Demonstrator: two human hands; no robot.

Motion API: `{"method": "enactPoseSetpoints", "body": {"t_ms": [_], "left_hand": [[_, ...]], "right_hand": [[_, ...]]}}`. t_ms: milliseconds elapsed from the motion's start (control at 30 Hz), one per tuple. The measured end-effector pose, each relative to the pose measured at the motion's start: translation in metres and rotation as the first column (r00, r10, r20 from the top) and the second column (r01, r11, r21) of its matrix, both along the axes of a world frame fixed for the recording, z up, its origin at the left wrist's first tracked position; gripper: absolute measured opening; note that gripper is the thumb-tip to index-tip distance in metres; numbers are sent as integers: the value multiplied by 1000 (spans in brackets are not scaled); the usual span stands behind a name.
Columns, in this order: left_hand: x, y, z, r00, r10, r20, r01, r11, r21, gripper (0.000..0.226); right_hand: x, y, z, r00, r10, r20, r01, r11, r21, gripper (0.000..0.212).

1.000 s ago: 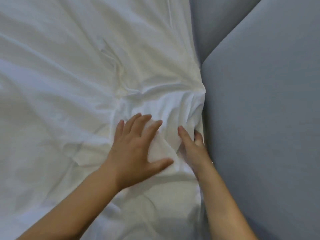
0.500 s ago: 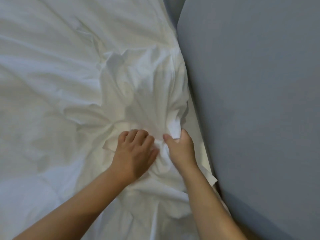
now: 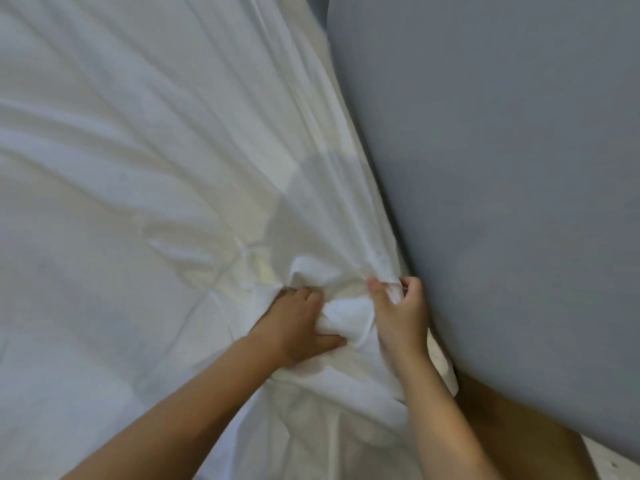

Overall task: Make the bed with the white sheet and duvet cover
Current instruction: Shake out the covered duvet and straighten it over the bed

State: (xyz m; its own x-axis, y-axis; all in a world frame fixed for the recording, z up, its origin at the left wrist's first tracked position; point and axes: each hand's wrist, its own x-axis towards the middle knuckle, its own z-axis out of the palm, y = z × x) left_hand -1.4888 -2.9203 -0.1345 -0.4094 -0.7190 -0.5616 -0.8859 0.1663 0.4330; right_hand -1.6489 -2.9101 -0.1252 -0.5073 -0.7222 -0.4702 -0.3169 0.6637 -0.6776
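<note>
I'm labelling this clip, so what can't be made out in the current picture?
Head view only:
- Fingertips of the left hand: buried in the bunched white fabric it grips.
- Whether that fabric, also pinched by the right hand, is sheet or duvet cover: cannot tell.
- The grey panel: cut off by top and right edges.
- What lies under the fabric: covered by it.

Pretty clearly a bedroom, home or hotel hard to say: rumpled white sheet (image 3: 138, 174) spread over the left and middle, smooth grey panel (image 3: 502, 161) up the right side, brown strip (image 3: 498, 414) lower right.
</note>
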Motion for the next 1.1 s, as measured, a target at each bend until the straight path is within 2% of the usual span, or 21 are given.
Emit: {"method": "enactPoseSetpoints", "body": {"t_ms": [100,167,267,300,333,400,467,533,633,700,800,900,967,1033,1100], "left_hand": [[3,22,-2,993,14,114,-7,998,-58,71],[2,42,2,989,37,144,-21,994,-112,79],[-1,67,8,986,47,160,-31,994,-100,90],[1,71,6,987,55,149,-41,995,-94,90],[3,73,1,992,63,105,-46,987,-155,86],[11,78,-16,998,51,-30,-58,953,-296,62],[18,79,-25,990,73,-121,-112,929,-353,37],[17,74,-21,986,57,-159,-114,919,-378,28],[7,79,-23,978,-67,-197,-15,922,-387,31],[-2,89,-18,987,-118,-113,79,949,-305,46],[3,105,-6,969,-154,195,172,982,-81,70],[24,125,8,942,-180,285,197,980,-33,93],[44,140,15,972,-96,213,128,982,-137,103],[59,156,16,999,-5,36,15,952,-305,96],[68,169,13,998,61,-19,-64,917,-395,86]], "right_hand": [[-7,25,-4,958,-39,285,1,991,133,54],[-22,48,-2,938,54,342,-123,976,182,64],[-36,79,-5,924,251,287,-334,896,293,86],[-36,87,-6,921,284,267,-361,880,307,87],[-34,92,-7,923,306,234,-369,877,308,81],[-27,98,-10,942,281,185,-322,912,253,58],[-20,103,-9,956,217,198,-260,939,226,33],[-27,109,-4,967,192,169,-229,944,237,33],[-62,125,-12,989,61,133,-95,961,259,47],[-74,133,-23,997,62,50,-76,938,337,58],[-61,133,-37,981,138,-139,-73,915,397,68],[-44,141,-37,871,281,-404,-175,944,281,55],[-33,152,-33,780,331,-531,-319,940,118,49],[-15,161,-30,724,364,-586,-485,873,-56,50],[8,164,-27,693,460,-556,-626,765,-148,50]]}}
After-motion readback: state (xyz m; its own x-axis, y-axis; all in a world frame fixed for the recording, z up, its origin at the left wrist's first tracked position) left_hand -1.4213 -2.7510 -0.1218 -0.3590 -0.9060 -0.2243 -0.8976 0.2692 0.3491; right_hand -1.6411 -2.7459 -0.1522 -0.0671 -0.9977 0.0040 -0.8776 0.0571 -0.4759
